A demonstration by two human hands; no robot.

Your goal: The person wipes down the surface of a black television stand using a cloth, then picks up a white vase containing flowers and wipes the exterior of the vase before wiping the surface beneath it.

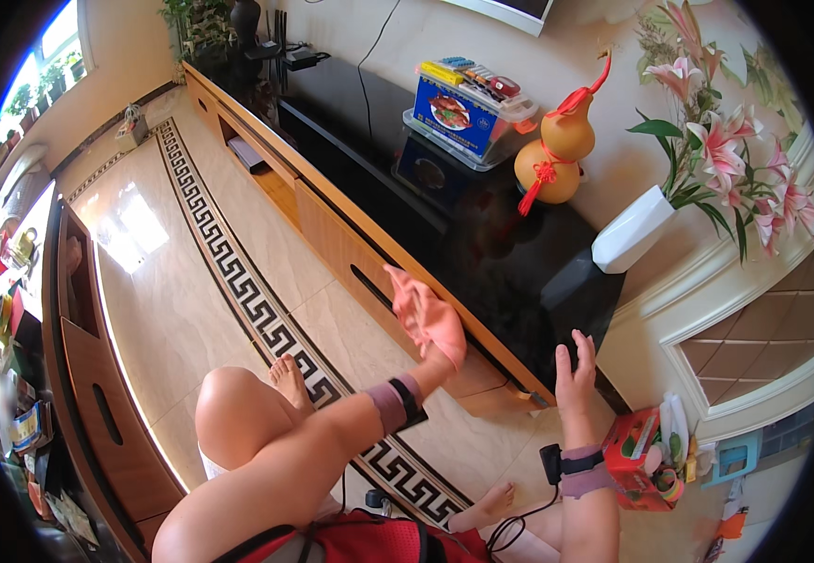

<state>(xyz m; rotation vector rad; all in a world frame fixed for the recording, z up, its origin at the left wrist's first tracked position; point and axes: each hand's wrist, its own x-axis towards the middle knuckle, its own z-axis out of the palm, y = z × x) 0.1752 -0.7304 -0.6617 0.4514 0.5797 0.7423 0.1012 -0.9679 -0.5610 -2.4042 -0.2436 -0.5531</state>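
A pink cloth (422, 304) drapes over my left hand (442, 355) and hides most of its fingers. It lies against the wooden front edge of a low TV cabinet (337, 236), just right of a dark slot handle (372, 285). Near the cabinet's right end, my right hand (576, 373) is raised with thumb and fingers apart, holding nothing. Whether it touches the glossy black top (519, 281) cannot be told. Each wrist wears a purple band with a black strap.
On the cabinet top stand a lidded plastic box (453, 116), a gourd (555, 158) with a red tassel and a tilted-looking white vase (632, 232) of pink lilies. A red carton (632, 457) sits right on the floor. A cluttered coffee table (90, 401) runs along the left.
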